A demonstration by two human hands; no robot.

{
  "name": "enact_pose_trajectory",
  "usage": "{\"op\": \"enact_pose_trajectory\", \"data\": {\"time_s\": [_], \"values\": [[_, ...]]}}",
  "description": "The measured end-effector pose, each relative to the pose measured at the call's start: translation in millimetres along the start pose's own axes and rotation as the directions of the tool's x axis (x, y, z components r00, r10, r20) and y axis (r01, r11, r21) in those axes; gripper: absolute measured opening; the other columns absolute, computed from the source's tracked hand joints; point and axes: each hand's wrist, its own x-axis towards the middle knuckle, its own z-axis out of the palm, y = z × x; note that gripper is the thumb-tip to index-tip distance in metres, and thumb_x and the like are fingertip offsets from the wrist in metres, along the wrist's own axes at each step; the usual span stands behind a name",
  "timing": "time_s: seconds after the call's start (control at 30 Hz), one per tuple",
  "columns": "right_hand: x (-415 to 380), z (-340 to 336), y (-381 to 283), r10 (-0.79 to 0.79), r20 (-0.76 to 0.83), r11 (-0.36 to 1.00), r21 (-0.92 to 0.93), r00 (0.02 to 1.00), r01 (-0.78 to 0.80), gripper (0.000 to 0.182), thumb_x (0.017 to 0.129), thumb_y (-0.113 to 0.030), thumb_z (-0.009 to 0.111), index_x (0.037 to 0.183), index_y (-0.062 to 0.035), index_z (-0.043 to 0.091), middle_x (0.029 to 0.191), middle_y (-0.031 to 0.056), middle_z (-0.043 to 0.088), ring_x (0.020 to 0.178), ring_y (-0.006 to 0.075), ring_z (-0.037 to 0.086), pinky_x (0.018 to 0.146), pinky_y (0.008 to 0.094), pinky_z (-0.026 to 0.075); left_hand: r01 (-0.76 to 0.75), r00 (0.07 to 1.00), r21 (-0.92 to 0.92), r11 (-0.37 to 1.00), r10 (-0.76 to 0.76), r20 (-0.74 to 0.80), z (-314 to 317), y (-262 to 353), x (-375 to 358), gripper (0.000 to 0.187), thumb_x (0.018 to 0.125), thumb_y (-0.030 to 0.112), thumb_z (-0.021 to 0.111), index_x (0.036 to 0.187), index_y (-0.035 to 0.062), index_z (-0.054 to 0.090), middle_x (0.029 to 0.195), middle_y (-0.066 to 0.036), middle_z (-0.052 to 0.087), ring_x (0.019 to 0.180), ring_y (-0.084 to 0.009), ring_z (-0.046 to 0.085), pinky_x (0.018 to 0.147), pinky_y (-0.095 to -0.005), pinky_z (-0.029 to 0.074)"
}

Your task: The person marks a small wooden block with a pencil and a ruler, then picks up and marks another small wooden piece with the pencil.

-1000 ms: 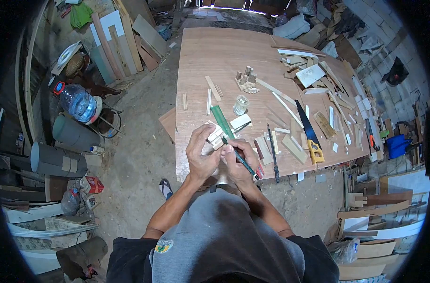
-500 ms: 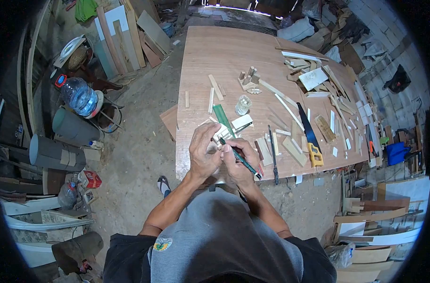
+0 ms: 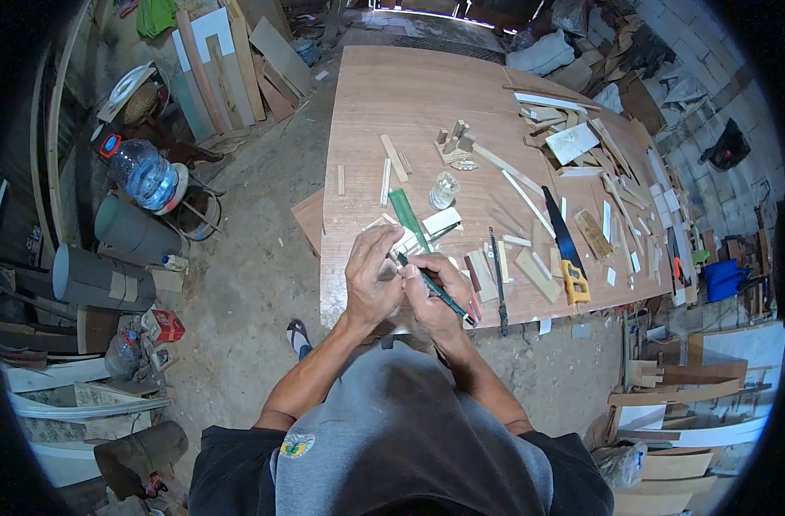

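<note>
My left hand (image 3: 371, 279) grips a small pale wood block (image 3: 403, 241) over the near edge of the plywood table (image 3: 409, 95). My right hand (image 3: 435, 297) holds a dark green pencil (image 3: 434, 289), its tip touching the block. A green ruler (image 3: 407, 218) lies on the table just beyond the block. Both hands are close together, thumbs nearly touching.
A handsaw with a yellow handle (image 3: 564, 249), a dark chisel-like tool (image 3: 497, 279), a glass jar (image 3: 443, 191) and several wood offcuts lie on the table. A small wooden assembly (image 3: 455, 144) stands farther back. On the floor at left are a water bottle (image 3: 144, 176), grey pipes (image 3: 100, 279) and boards.
The hands have stayed almost in place. The pencil tip has shifted slightly along the block; the view moved a little between the earliest frame and now.
</note>
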Motion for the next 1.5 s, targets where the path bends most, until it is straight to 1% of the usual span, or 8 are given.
{"op": "enact_pose_trajectory", "data": {"time_s": [0.37,0.43,0.57,0.67,1.17,1.33,1.47,1.5], "values": [[-2.6,-0.3,1.4,-0.02,-0.021,1.0,0.015,1.0,0.02,0.011,0.092,0.001,0.065,0.102,0.0051,0.065,0.089,0.0111,0.07,0.071,0.0108,0.067,0.062,0.0239,0.055,-0.016,1.0,0.006,1.0,0.016,0.007,0.0,-0.7,-2.5,0.056,0.064,-0.005,0.073,0.119,-0.0035,0.064,0.117,-0.019,0.065,0.11,-0.0367,0.062,0.095,-0.0432,0.051],[-4.3,2.8,2.0,0.145,-0.129,0.988,0.062,0.981,-0.138,0.017,0.086,-0.002,0.069,0.103,0.0025,0.067,0.088,0.0118,0.07,0.073,0.0141,0.068,0.063,0.0262,0.053,-0.01,1.0,0.004,1.0,0.01,0.006,1.2,-1.9,-3.7,0.056,0.064,-0.005,0.073,0.119,-0.0034,0.064,0.117,-0.019,0.065,0.11,-0.0366,0.062,0.095,-0.0428,0.051],[-4.8,1.2,2.0,0.177,-0.125,0.982,0.084,0.976,-0.168,0.016,0.088,-0.001,0.068,0.103,0.0031,0.067,0.088,0.0114,0.07,0.072,0.0136,0.068,0.064,0.0262,0.054,0.002,1.0,0.011,1.0,-0.002,0.005,1.3,0.1,-3.8,0.057,0.064,-0.005,0.074,0.119,-0.003,0.064,0.118,-0.019,0.065,0.11,-0.0362,0.062,0.093,-0.042,0.052],[-2.8,-0.1,4.4,-0.019,-0.053,1.0,-0.015,0.998,0.018,0.014,0.093,0.001,0.064,0.106,0.0046,0.062,0.081,0.0084,0.068,0.067,0.0102,0.067,0.06,0.0237,0.055,-0.008,1.0,0.023,1.0,0.008,0.006,0.4,-0.2,-4.0,0.057,0.063,-0.004,0.076,0.119,-0.0027,0.064,0.118,-0.019,0.065,0.11,-0.0359,0.063,0.093,-0.042,0.052],[-3.4,2.7,8.4,0.226,-0.183,0.965,0.175,0.957,-0.195,0.018,0.093,0.003,0.062,0.111,0.0062,0.061,0.085,0.0096,0.068,0.073,0.0116,0.066,0.063,0.0253,0.055,-0.004,1.0,0.035,0.999,0.004,-0.006,3.1,-1.0,-4.6,0.056,0.064,-0.004,0.08,0.118,-0.0007,0.065,0.117,-0.018,0.065,0.109,-0.0348,0.063,0.092,-0.0417,0.053],[13.9,-12.7,-8.8,0.304,-0.289,0.913,0.359,0.908,-0.191,0.02,0.102,-0.009,0.053,0.115,0.0052,0.056,0.092,0.0113,0.064,0.075,0.0145,0.062,0.06,0.0294,0.056,0.041,0.998,0.012,0.999,-0.041,0.036,1.8,-3.6,-3.3,0.056,0.067,0.001,0.084,0.119,-0.0007,0.064,0.118,-0.019,0.064,0.112,-0.0317,0.063,0.096,-0.0398,0.05],[18.1,-38.0,19.3,0.265,-0.191,0.953,0.201,0.945,-0.226,0.031,0.1,-0.006,0.054,0.128,0.0066,0.053,0.103,0.0158,0.066,0.084,0.0155,0.065,0.075,0.0279,0.055,-0.03,0.987,-0.063,0.998,0.04,0.153,-6.5,-10.3,10.3,0.053,0.069,-0.001,0.083,0.118,0.0021,0.064,0.121,-0.017,0.063,0.118,-0.0298,0.06,0.101,-0.0384,0.048],[16.6,-43.3,21.2,0.307,-0.101,0.936,0.211,0.946,-0.281,0.041,0.098,-0.01,0.058,0.134,0.006,0.049,0.115,0.0182,0.064,0.098,0.0189,0.064,0.086,0.0305,0.053,-0.034,0.988,-0.063,0.997,0.043,0.148,-6.9,-14.2,12.3,0.053,0.069,-0.001,0.083,0.118,0.0021,0.064,0.121,-0.017,0.063,0.118,-0.0298,0.06,0.101,-0.0384,0.048]]}}
